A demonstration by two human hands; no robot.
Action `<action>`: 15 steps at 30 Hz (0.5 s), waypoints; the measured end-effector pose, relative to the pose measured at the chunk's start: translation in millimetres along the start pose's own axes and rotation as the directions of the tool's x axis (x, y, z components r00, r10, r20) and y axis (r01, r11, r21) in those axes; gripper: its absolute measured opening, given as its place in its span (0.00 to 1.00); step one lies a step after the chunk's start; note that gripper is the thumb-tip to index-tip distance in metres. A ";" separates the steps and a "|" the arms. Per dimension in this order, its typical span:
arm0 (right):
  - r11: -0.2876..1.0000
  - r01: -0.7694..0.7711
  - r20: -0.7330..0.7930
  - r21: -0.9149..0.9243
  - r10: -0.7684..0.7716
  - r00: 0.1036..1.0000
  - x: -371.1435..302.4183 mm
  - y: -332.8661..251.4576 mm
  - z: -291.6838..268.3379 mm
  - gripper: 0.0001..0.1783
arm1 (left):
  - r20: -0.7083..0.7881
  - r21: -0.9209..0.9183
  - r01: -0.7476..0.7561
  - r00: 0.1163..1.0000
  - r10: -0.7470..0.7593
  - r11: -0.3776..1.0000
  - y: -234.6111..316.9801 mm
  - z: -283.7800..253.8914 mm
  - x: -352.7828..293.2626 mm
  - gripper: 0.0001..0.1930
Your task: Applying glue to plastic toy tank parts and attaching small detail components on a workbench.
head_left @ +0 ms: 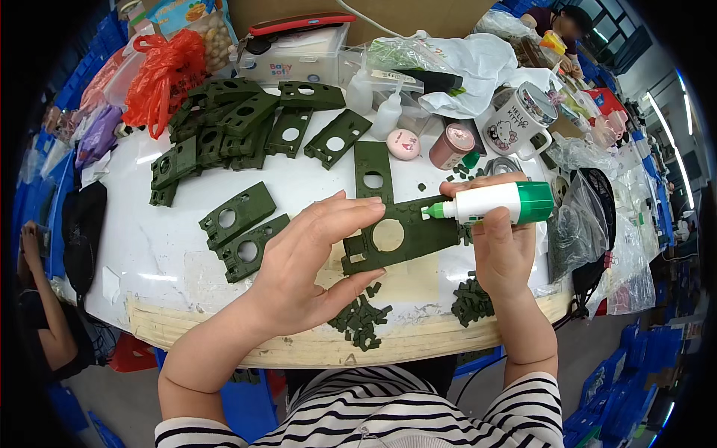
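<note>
Gluing a dark green plastic plate with a round hole (pixel 399 235) over the white worktop (pixel 160 246).

Our left hand (pixel 314 257) pinches the plate between thumb and fingers, holding it just above the worktop's near edge. Our right hand (pixel 502 246) is wrapped around a white glue bottle with a green cap end (pixel 497 203), its green nozzle touching the plate's right end. Small dark green plastic pieces (pixel 361 317) lie heaped below.

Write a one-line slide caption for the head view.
Left hand steadies a green plate while right hand holds a glue bottle to it.
</note>
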State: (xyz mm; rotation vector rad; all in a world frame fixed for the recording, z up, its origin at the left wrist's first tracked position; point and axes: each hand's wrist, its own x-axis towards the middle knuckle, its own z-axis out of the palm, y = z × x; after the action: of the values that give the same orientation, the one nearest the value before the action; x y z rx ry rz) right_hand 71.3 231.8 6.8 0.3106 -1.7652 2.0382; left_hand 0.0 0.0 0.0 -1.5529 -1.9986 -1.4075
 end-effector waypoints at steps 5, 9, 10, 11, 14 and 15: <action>1.000 0.022 -0.005 -0.005 -0.022 1.000 0.8 0.1 2.8 0.16 | -0.008 0.005 -0.012 1.000 0.012 1.000 -0.2 -1.0 1.1 0.34; 1.000 0.022 -0.010 -0.004 -0.022 1.000 0.1 0.7 2.3 0.16 | -0.008 0.010 -0.011 1.000 0.011 1.000 0.5 -1.5 1.1 0.34; 1.000 0.025 -0.009 -0.004 -0.025 1.000 0.0 0.4 2.6 0.16 | -0.009 0.010 -0.011 1.000 0.011 1.000 0.4 -1.4 1.0 0.34; 1.000 0.028 -0.009 -0.005 -0.028 1.000 -0.1 -0.1 2.9 0.16 | -0.010 0.010 -0.012 1.000 0.012 1.000 0.6 -1.3 1.0 0.33; 1.000 0.030 -0.015 -0.003 -0.030 0.999 -0.1 -0.1 4.2 0.16 | -0.010 0.011 -0.014 1.000 0.014 1.000 1.1 -1.6 1.7 0.33; 1.000 0.028 -0.012 -0.006 -0.028 1.000 -0.2 -0.7 4.4 0.16 | -0.011 0.009 -0.011 1.000 0.011 1.000 1.6 -1.7 1.7 0.33</action>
State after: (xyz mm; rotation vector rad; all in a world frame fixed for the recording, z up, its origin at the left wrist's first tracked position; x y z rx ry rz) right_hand 71.3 227.6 8.1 0.3189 -1.7496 2.0107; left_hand 0.1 -0.3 2.9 -1.5469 -1.9848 -1.3983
